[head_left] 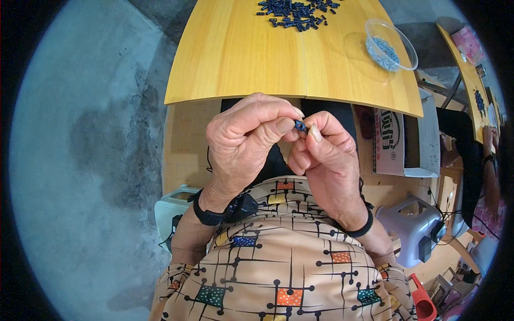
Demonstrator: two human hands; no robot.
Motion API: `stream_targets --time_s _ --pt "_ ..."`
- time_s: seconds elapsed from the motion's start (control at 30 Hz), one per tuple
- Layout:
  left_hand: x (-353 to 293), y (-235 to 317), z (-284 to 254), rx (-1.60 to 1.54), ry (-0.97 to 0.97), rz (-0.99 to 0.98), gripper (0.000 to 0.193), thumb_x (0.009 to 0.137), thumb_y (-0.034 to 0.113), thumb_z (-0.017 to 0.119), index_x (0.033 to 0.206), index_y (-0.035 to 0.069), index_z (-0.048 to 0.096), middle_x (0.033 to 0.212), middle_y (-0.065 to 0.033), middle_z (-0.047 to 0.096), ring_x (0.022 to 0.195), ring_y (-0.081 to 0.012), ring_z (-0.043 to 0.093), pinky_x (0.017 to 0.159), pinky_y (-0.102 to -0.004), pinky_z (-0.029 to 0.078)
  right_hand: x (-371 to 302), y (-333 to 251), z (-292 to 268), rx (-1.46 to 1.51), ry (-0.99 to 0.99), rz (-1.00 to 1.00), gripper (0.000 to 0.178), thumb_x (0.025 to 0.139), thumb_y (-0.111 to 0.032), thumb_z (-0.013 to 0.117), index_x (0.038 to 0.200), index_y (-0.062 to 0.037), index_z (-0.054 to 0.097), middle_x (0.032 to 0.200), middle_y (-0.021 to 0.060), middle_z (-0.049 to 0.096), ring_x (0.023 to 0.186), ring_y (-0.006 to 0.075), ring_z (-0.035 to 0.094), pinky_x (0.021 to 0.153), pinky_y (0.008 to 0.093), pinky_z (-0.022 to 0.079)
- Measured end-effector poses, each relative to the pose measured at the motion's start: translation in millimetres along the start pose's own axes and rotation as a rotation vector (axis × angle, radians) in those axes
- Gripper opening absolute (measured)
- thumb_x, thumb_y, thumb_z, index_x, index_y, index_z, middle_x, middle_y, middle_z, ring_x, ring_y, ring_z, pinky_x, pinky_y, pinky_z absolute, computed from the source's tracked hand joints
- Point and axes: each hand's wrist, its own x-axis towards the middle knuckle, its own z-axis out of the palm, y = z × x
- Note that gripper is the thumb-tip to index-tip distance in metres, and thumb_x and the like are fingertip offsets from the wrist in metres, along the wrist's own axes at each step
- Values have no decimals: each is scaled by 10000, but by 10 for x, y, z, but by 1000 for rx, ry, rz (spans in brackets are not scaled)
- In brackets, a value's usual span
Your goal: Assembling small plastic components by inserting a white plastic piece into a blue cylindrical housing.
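Between my two hands, just off the table's near edge, is a small dark blue plastic piece (300, 126). My left hand (249, 131) is closed, its thumb and forefinger meeting at the left end of the piece. On the other end, my right hand (326, 147) pinches it between thumb and forefinger, the other fingers curled. A pile of similar small dark pieces (300, 13) lies at the far side of the table. To its right stands a clear round tub (409, 53) holding many small shiny bits (383, 53), too small to name.
The wooden table (241, 59) spans the space ahead. Right of my knees is an open cardboard box (407, 139), with a grey plastic stool (409, 224) nearer. A pale green stool (170, 211) is at my left. Another person's arm (490, 184) reaches a second table (466, 80) at far right.
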Motion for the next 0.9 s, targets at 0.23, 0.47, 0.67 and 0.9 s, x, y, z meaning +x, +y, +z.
stream_targets --time_s 0.23,0.47,0.67,0.9 --pt "-22 -62 4 -177 19 -137 158 847 93 614 944 -25 651 866 -81 622 695 -102 592 629 -201 484 21 34 -27 -49 -11 -71 151 869 -172 604 870 -33 546 742 39 577 578 74 480 522 206 396" --pt "-24 15 55 -269 51 -285 204 872 125 597 999 -32 631 802 -65 629 690 -88 585 631 -199 489 43 58 -35 -77 20 -127 149 869 -162 606 871 -26 548 748 42 579 587 69 483 538 197 403" --pt "-26 -50 91 -498 116 -321 216 847 95 624 1014 -42 615 778 -78 634 649 -94 584 596 -210 506 57 52 -40 -95 -6 -132 142 871 -157 602 874 -25 551 763 52 587 599 68 485 543 192 401" --pt "-40 9 78 -404 72 -386 222 845 178 634 943 -21 632 843 -88 621 639 -105 546 572 -228 450 56 71 -53 -60 -2 -126 144 872 -156 601 885 -20 556 771 56 591 602 70 487 547 192 404"
